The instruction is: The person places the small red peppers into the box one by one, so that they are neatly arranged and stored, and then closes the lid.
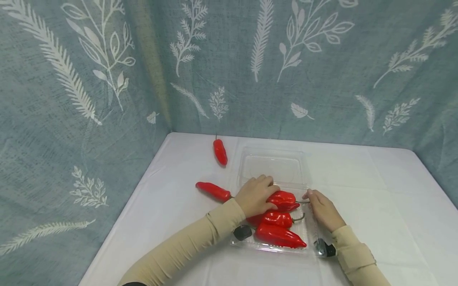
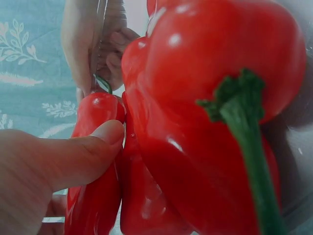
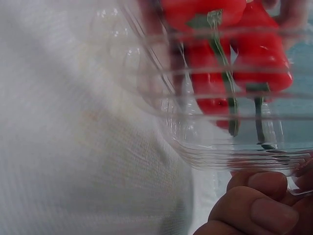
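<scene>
A clear plastic clamshell box (image 1: 303, 238) lies with its lid (image 1: 272, 167) folded back, several red peppers in its base. My left hand (image 1: 255, 195) reaches into the box and holds a red pepper (image 2: 93, 210) between thumb and fingers; its green stem points toward the right side wall. Closer to me in the base are another red pepper (image 1: 275, 219) and a long pointed one (image 1: 280, 237). At the box's right edge, my right hand (image 1: 325, 210) grips the plastic rim with bent fingers (image 3: 274, 214). The left forearm and hand partly cover the box's left side.
One red pepper (image 1: 214, 190) lies on the white table (image 1: 379, 222) left of the box, its stem end near my left wrist. Farther back lies a smaller red pepper (image 1: 220, 151). A blue-green leaf-patterned curtain (image 1: 229, 67) hangs behind and at the sides.
</scene>
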Tool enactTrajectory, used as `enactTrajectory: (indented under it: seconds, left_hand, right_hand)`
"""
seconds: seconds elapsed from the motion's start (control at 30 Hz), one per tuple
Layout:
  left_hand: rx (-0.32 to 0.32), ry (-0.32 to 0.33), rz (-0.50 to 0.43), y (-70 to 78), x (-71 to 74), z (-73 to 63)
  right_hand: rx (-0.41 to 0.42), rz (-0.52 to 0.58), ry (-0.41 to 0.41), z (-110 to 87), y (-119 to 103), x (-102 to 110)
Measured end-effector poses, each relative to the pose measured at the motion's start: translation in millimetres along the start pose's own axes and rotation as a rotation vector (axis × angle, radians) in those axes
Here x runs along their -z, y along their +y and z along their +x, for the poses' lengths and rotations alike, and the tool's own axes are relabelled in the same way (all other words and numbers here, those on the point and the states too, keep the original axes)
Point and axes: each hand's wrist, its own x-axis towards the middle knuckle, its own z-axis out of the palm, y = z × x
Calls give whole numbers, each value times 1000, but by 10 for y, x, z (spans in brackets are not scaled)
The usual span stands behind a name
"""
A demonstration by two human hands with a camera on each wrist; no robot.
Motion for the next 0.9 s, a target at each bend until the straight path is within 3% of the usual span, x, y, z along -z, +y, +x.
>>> enactTrajectory:
  seconds: [0.5,0.77,0.9]
  left_hand:
    - [-4,-70,-12,-43,93,-51]
    - [35,-68,-107,-282,226,-149]
    - [60,-8,-126,-477,295,-216]
  right_hand:
    - [-20,-11,0,6,14,-8]
    - [-12,-32,-5,-20,-9,-9]
    - [-14,-34,-8,-23,-1,-15]
